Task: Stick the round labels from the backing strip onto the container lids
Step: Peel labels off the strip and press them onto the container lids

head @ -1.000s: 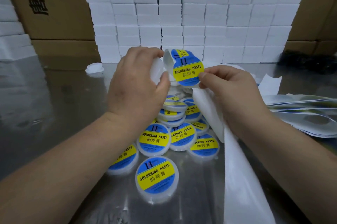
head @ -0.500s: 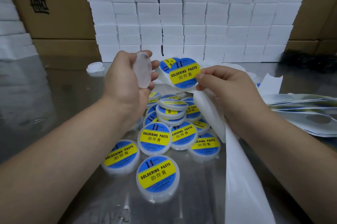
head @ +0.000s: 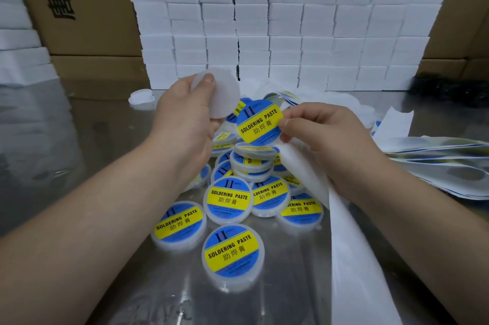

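Note:
My left hand (head: 185, 115) grips a plain white round container (head: 225, 94), its bare lid turned toward me, thumb on the upper edge. My right hand (head: 320, 137) pinches a round blue-and-yellow "SOLDERING PASTE" label (head: 258, 123) by its right edge, just right of and below the container. The same hand also holds the white backing strip (head: 344, 219), which trails down to the lower right. Several labelled containers (head: 232, 253) lie piled on the metal table under my hands.
A wall of stacked white boxes (head: 291, 23) stands at the back, with cardboard cartons (head: 87, 7) behind and to the left. Used backing strips (head: 436, 160) lie at the right. A loose white lid (head: 141, 97) sits at the back left on the shiny table (head: 79, 152).
My left hand has turned the bare container from edge-on to lid facing me. The label has come free of the strip and my right hand holds it near the lid.

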The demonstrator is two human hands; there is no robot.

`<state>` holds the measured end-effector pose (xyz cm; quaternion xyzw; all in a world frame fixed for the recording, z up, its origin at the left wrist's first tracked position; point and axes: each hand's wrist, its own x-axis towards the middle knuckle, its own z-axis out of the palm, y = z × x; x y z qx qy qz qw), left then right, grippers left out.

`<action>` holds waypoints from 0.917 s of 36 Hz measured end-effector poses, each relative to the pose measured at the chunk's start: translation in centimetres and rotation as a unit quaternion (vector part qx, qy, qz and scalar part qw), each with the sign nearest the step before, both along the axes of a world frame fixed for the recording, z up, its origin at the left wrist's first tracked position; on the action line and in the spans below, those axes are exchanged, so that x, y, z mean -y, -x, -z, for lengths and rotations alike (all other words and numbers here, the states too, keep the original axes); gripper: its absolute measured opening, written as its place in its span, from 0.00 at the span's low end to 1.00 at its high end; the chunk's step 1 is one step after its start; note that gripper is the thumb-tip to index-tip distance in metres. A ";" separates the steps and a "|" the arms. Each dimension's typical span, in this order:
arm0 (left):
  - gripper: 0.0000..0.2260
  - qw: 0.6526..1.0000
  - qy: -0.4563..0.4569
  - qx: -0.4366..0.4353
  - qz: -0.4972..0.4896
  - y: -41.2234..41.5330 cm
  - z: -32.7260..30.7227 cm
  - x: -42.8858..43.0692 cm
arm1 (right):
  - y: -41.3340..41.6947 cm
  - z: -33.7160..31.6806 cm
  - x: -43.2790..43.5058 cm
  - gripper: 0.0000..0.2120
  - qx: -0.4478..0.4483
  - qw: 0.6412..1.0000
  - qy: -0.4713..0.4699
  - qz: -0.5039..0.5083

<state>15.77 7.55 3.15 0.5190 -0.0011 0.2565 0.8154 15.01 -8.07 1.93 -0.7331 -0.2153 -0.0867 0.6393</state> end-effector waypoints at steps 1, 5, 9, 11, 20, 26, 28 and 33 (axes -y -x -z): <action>0.05 1.000 -0.004 -0.005 0.012 0.1 0.1 0.2 | 0.0 0.0 0.0 0.09 0.000 1.000 0.001 -0.003; 0.08 0.996 0.000 -0.007 0.091 0.6 0.2 0.6 | 0.0 0.0 0.0 0.11 0.005 1.000 -0.014 -0.003; 0.12 0.986 0.041 0.012 0.163 1.1 0.1 0.8 | 0.0 0.0 0.1 0.14 0.014 1.000 -0.020 -0.005; 0.15 0.981 0.047 0.019 0.186 1.2 0.2 0.9 | 0.1 0.0 -0.1 0.15 0.013 1.000 -0.021 -0.010; 0.08 0.974 0.026 0.019 0.223 1.1 0.7 0.9 | 0.2 -0.1 0.1 0.14 0.010 0.999 -0.022 -0.041; 0.10 0.972 -0.009 0.034 0.232 1.2 1.0 1.0 | 0.1 0.0 0.1 0.14 0.013 0.999 -0.014 -0.049; 0.09 0.971 -0.018 0.038 0.235 1.2 1.1 1.0 | 0.1 0.0 0.1 0.13 0.010 0.999 -0.013 -0.049; 0.10 0.970 -0.026 0.045 0.236 1.2 1.2 1.1 | 0.0 0.0 0.0 0.09 -0.003 0.999 -0.022 -0.040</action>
